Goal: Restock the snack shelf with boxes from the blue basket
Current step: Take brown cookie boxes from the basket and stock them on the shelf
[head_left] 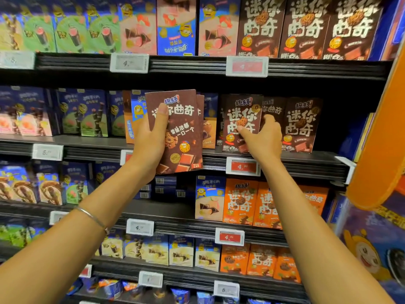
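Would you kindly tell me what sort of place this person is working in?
Most likely a supermarket snack aisle: tiered dark shelves, rows of identical cookie boxes facing out, and price tags clipped along the shelf edges.

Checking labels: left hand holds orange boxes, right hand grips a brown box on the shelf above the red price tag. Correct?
Wrong colour: in the head view the left hand holds brown boxes, not orange. The right hand does grip a shelved brown box above the red price tag.

Perhaps two held boxes [182,132] lie left of the shelved boxes [302,126].
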Demonstrator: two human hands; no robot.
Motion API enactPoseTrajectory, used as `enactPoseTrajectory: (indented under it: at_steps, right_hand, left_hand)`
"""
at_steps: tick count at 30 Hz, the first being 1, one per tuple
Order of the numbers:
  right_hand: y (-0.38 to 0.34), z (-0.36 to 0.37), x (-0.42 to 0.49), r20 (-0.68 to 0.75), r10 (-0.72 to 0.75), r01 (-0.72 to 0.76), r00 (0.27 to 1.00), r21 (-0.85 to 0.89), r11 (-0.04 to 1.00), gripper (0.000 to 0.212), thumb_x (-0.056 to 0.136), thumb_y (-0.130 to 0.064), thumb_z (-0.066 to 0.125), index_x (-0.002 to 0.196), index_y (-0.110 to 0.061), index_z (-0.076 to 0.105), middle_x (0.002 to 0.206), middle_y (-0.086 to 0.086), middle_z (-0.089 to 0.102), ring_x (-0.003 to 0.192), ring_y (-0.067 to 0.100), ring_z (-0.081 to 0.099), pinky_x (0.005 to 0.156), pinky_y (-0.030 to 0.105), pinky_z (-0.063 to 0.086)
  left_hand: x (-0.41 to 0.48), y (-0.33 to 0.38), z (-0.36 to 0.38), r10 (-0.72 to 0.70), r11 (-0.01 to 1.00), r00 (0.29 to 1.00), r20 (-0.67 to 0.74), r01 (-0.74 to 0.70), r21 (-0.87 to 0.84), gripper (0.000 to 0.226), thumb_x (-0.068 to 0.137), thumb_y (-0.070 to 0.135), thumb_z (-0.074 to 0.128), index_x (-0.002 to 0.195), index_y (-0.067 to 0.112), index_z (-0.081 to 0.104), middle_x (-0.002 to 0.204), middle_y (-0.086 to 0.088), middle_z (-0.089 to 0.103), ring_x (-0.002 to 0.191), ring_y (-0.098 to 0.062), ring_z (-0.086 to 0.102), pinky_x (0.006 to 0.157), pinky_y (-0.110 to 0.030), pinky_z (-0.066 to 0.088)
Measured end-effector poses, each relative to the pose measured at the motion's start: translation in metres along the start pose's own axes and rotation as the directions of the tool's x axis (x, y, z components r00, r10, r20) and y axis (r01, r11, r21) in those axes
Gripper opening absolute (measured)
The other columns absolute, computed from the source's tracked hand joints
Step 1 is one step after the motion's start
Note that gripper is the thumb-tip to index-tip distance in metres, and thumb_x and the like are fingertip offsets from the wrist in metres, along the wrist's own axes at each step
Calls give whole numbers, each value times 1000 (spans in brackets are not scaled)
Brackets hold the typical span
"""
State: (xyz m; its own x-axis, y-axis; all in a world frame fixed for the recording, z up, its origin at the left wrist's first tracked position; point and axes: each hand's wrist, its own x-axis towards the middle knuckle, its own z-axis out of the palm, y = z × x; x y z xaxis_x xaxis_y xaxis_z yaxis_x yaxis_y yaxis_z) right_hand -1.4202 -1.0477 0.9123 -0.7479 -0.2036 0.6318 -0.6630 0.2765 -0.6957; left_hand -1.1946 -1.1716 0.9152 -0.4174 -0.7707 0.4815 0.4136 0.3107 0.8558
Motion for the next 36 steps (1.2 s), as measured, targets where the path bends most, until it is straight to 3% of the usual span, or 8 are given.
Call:
enactPoseTrajectory:
  at_steps: [7, 13, 17, 20, 24, 27, 32, 36]
  right_hand:
    - [-8, 14, -1, 13, 7, -6, 1000, -85, 996, 64, 83, -56, 73, 127, -15, 50, 131, 9, 49, 116, 29, 55, 82, 44, 53]
    - [-10, 14, -3, 31, -17, 20, 999, -74, 997, 68, 82, -53, 76, 130, -14, 47, 131, 10, 50, 118, 30, 55, 85, 44, 54]
    - [-11, 3, -17, -32, -75, 71, 997, -113, 991, 78, 84, -56, 72, 141, -15, 39, 139, 9, 45, 127, 29, 47, 88, 41, 49]
    - [-15, -7, -39, -100, -173, 179, 980, 60, 982, 63, 87, -58, 66, 135, -22, 47, 128, 1, 50, 114, 18, 52, 84, 32, 49]
    - [-30, -12, -65, 182, -189, 108, 965, 379, 919, 45, 93, -50, 65, 128, -25, 55, 118, -8, 59, 98, -2, 62, 81, 22, 54]
    - [-38, -13, -71, 352, -130, -78, 927, 518, 852, 34, 99, -42, 60, 127, -23, 58, 115, -5, 63, 108, 9, 65, 81, 34, 62]
    - [-35, -26, -68, 389, -124, -100, 913, 507, 856, 29, 101, -33, 59, 128, -24, 59, 122, 3, 64, 113, 20, 65, 89, 48, 60]
    - [-31, -34, -67, 391, -137, -77, 910, 483, 872, 30, 102, -29, 57, 131, -23, 57, 117, -1, 65, 107, 16, 68, 90, 47, 59]
  left_hand:
    - [-5, 1, 1, -33, 999, 999, 5, 33, -21, 41, 105, 60, 49, 126, 27, 61, 115, -2, 80, 100, -21, 79, 91, -49, 64]
    - [-10, -1, 7, -36, 999, 998, 45, 37, -32, 23, 105, 61, 48, 108, 40, 59, 88, 18, 81, 82, -8, 80, 66, -30, 67]
    - [-11, -3, 11, -50, 998, 997, 58, 52, -25, 29, 104, 62, 48, 112, 38, 60, 95, 13, 82, 87, -11, 80, 66, -26, 64]
    - [-11, -1, 13, -38, 999, 998, 42, 39, -32, 27, 104, 62, 48, 110, 38, 59, 91, 16, 81, 85, -10, 80, 65, -26, 64]
    - [-16, 3, 25, -46, 997, 995, 90, 51, -55, 39, 103, 63, 48, 122, 32, 61, 99, 11, 82, 90, -13, 81, 69, -29, 66]
    - [-20, 7, 33, -36, 997, 993, 111, 43, -67, 37, 103, 63, 49, 120, 33, 62, 102, 8, 82, 93, -16, 81, 69, -28, 65]
    - [-20, 8, 38, -70, 993, 990, 126, 81, -86, 40, 104, 64, 47, 120, 32, 64, 104, 7, 82, 93, -16, 81, 68, -29, 65]
    - [-22, 5, 43, -70, 995, 988, 140, 80, -68, 41, 105, 64, 43, 113, 32, 67, 103, 6, 83, 94, -16, 80, 76, -34, 67]
